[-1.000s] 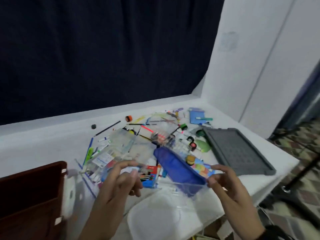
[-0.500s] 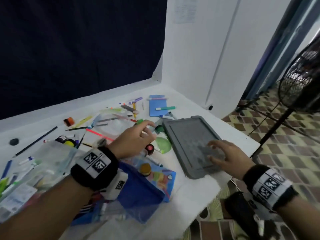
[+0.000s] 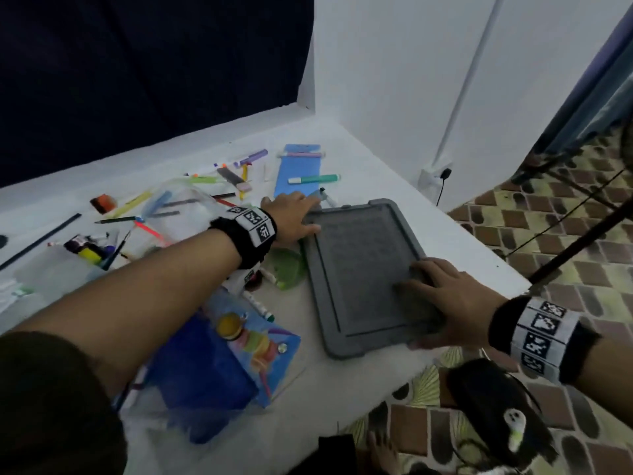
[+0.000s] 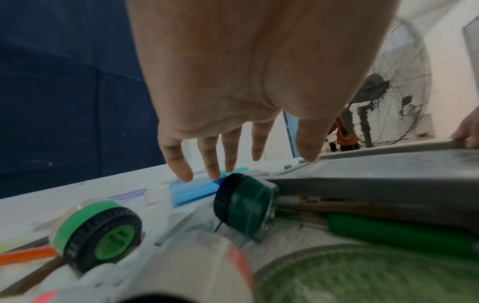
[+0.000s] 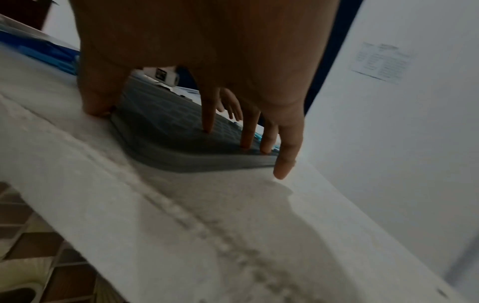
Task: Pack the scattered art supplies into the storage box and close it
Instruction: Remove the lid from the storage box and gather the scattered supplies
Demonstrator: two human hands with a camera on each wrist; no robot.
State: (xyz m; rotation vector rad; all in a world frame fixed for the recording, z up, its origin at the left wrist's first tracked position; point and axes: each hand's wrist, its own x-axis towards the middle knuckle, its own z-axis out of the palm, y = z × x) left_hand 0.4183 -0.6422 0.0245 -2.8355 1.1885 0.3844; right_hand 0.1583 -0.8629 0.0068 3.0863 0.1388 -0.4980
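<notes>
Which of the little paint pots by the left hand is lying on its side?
The dark green paint pot with a black ribbed cap lies on its side beside the grey lid; the light green pot sits tilted, cap facing the camera.

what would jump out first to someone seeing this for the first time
Both hands are on the flat grey lid at the table's right end: the left hand at its far corner, the right hand spread on its near corner. To the left, pens and markers lie scattered, and a blue pouch lies at the near edge.
</notes>
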